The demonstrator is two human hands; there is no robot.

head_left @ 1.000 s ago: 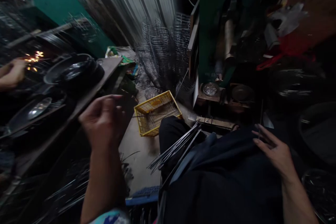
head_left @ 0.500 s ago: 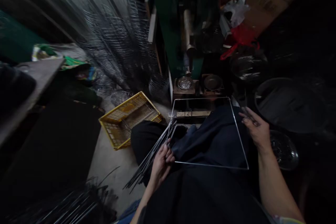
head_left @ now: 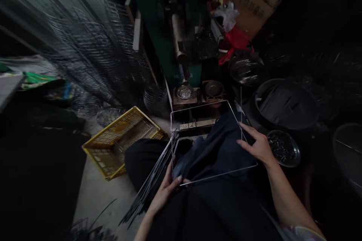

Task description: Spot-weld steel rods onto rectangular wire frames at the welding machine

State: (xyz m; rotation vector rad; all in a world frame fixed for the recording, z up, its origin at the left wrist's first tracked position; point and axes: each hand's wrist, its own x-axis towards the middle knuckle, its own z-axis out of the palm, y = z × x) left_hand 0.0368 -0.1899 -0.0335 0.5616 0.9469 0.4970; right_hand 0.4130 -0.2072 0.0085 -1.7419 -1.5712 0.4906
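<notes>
Held above the lap (head_left: 223,147), between the two hands: a thin wire frame (head_left: 212,176), four-sided, angular at the corners, tilted a little. Left hand (head_left: 165,190) nearly closed at the near left corner, fingers along the left side, thumb by the near side. Right hand (head_left: 259,147) at the right side, thumb and forefinger spread apart in a loose part-open pose, with a thin rod (head_left: 241,101) upright between or just behind them; too dim to tell whether firmly pinched, or whether also bearing on the frame.

Likely light for such a wide outline, stiff along each straight side but springy across the open middle, and prone to twist if lifted by one corner. Smooth wire, probably a bit slippery; hardly fragile, though apt to bend under a hard squeeze. Best taken by opposite sides, or close to the corners, with a fingertip pinch.

Just beside the left hand, slanting across the dark-clad leg, a bundle of metal rods (head_left: 151,179), likely to snag on the frame. Farther left, on the floor (head_left: 94,196), a yellow crate (head_left: 110,135), tilted. Beyond the right hand, a round dish (head_left: 299,154) of small metal pieces and a broad dark pan (head_left: 285,107).
</notes>
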